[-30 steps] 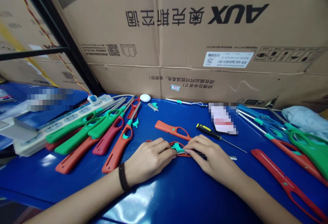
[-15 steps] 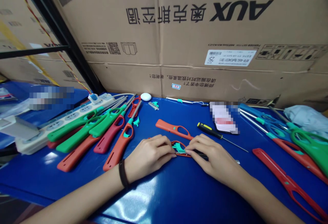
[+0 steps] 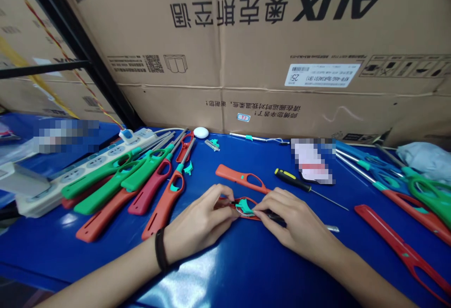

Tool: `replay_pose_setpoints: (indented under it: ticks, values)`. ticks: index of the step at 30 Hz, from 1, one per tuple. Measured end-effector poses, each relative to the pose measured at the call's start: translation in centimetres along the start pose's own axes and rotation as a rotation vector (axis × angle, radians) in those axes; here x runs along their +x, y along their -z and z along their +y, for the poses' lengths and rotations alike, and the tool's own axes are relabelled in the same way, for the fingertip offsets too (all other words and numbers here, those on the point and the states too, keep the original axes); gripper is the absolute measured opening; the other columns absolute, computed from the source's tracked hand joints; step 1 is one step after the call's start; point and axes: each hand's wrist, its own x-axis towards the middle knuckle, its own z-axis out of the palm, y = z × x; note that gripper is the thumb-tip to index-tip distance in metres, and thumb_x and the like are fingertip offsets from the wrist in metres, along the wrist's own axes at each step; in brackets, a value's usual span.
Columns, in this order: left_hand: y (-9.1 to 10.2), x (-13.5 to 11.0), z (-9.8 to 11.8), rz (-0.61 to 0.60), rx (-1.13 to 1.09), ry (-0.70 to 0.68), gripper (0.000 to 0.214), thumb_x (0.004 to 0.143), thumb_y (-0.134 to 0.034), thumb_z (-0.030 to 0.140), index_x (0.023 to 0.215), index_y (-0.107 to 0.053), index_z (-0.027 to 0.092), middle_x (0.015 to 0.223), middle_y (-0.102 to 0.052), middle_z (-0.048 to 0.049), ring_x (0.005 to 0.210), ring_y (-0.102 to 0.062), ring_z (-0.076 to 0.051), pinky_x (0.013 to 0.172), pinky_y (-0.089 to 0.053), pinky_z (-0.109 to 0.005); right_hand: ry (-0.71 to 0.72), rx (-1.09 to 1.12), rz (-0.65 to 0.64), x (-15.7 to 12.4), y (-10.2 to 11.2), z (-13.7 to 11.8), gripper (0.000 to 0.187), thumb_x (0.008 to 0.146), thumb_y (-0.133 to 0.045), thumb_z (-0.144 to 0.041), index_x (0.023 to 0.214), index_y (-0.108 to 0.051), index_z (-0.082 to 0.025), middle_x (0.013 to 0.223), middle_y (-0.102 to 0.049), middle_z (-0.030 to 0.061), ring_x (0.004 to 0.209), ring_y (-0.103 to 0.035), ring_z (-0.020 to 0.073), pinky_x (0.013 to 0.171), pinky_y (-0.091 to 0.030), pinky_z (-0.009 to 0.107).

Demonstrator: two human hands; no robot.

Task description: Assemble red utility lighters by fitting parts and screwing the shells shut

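My left hand and my right hand meet over an open lighter handle shell lying on the blue table. The shell is orange-red, with a teal trigger and a thin pale wire inside its loop. My left fingers are closed around the shell's left end, by a small black piece. At the loop's right side, my right thumb and finger pinch together; what lies between them is hidden. A dark rod under my right hand ends in a silver tip. Just behind lies the matching orange shell half.
Several green, red and orange lighters lie on the left by a white power strip. A screwdriver, a phone and a red shell half are at right. Behind stands a large cardboard box.
The left fingers have lifted and curled more, and a small black piece now shows by them. More of the silver tip shows at right. The view has shifted slightly.
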Motion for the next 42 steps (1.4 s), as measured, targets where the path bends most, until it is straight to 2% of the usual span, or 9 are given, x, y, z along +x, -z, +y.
replay_pose_setpoints:
  ticks: [4, 10, 26, 35, 42]
  values:
    - [0.0, 0.1, 0.0, -0.003, 0.002, 0.024, 0.018, 0.092, -0.049, 0.016, 0.101, -0.064, 0.019, 0.109, -0.051, -0.0087, 0.087, -0.058, -0.013, 0.082, -0.052, -0.027, -0.011, -0.017, 0.005, 0.1, 0.2, 0.1, 0.009, 0.086, -0.054, -0.015, 0.084, -0.06, -0.022, 0.082, -0.064, 0.0005, 0.077, -0.057, 0.017, 0.078, -0.046, 0.034]
    - [0.1, 0.3, -0.1, 0.013, -0.016, -0.027, 0.019, 0.092, -0.05, 0.015, 0.104, -0.064, 0.019, 0.11, -0.057, -0.0082, 0.099, -0.056, -0.016, 0.086, -0.051, -0.028, -0.024, -0.034, 0.003, 0.1, 0.8, 0.5, 0.01, 0.086, -0.053, -0.015, 0.085, -0.06, -0.022, 0.081, -0.062, 0.0013, 0.078, -0.056, 0.0172, 0.074, -0.047, 0.033]
    - [0.0, 0.4, -0.1, 0.006, 0.016, -0.02, 0.02, 0.092, -0.05, 0.018, 0.105, -0.064, 0.02, 0.109, -0.059, -0.0077, 0.096, -0.057, -0.016, 0.085, -0.052, -0.029, -0.048, -0.071, -0.045, 0.4, 1.4, 0.5, 0.01, 0.091, -0.049, -0.019, 0.086, -0.057, -0.022, 0.086, -0.06, 0.0024, 0.083, -0.056, 0.0174, 0.075, -0.047, 0.032]
    - [0.0, 0.4, -0.1, -0.001, 0.034, -0.023, 0.017, 0.092, -0.049, 0.019, 0.097, -0.066, 0.018, 0.107, -0.059, -0.0081, 0.094, -0.057, -0.016, 0.085, -0.051, -0.029, -0.02, 0.009, -0.02, 0.5, 0.4, 0.5, 0.009, 0.09, -0.051, -0.017, 0.086, -0.056, -0.022, 0.086, -0.061, 0.002, 0.082, -0.057, 0.0169, 0.073, -0.048, 0.03]
    - [0.2, 0.5, -0.1, -0.019, 0.001, -0.017, 0.02, 0.092, -0.05, 0.018, 0.103, -0.066, 0.02, 0.109, -0.059, -0.0071, 0.098, -0.057, -0.016, 0.087, -0.051, -0.028, -0.036, 0.04, 0.014, 0.3, 0.0, 0.1, 0.009, 0.09, -0.051, -0.015, 0.084, -0.055, -0.021, 0.085, -0.061, 0.0012, 0.082, -0.056, 0.0166, 0.075, -0.046, 0.032]
